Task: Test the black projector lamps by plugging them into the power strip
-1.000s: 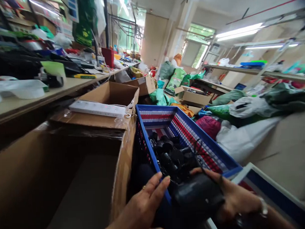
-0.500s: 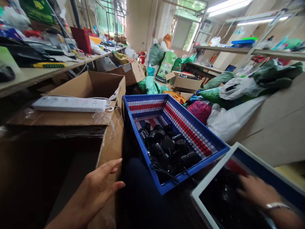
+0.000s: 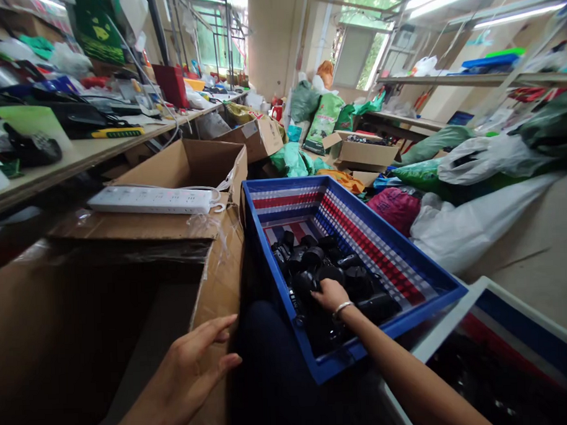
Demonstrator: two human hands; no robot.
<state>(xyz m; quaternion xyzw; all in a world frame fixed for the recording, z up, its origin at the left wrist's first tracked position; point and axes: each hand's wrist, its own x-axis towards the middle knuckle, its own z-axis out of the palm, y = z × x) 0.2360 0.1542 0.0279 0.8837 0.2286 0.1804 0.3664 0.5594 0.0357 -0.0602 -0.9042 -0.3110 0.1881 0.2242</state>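
- Head view of a cluttered workroom: a long workbench (image 3: 77,158) runs along the left, heaped with tools and packaging, and a shelf (image 3: 446,80) runs along the right wall.
- Green and white sacks (image 3: 477,162) and cardboard cartons lie piled on the floor ahead, well beyond the hands.
- A large open cardboard box (image 3: 220,270) stands at lower left, directly beside the basket. A white power strip (image 3: 150,200) lies across its flap.
- A blue plastic basket (image 3: 398,233) with red-and-white patterned sides sits between the box and a second white-rimmed basket (image 3: 445,321) at the lower right corner.
- Black cylindrical units (image 3: 313,261) with thin black cords lie jumbled toward the near end of the blue basket; their matte, rounded bodies overlap. Darker contents fill the white-rimmed basket, too dim to identify.
- The right hand (image 3: 330,294) reaches into the blue basket, its fingers (image 3: 326,291) bunched together on the black units; whether they clamp one is hidden. A bracelet circles the wrist.
- The left hand (image 3: 196,370) hovers open by the box's wall, with its fingers (image 3: 222,326) spread apart and holding nothing.
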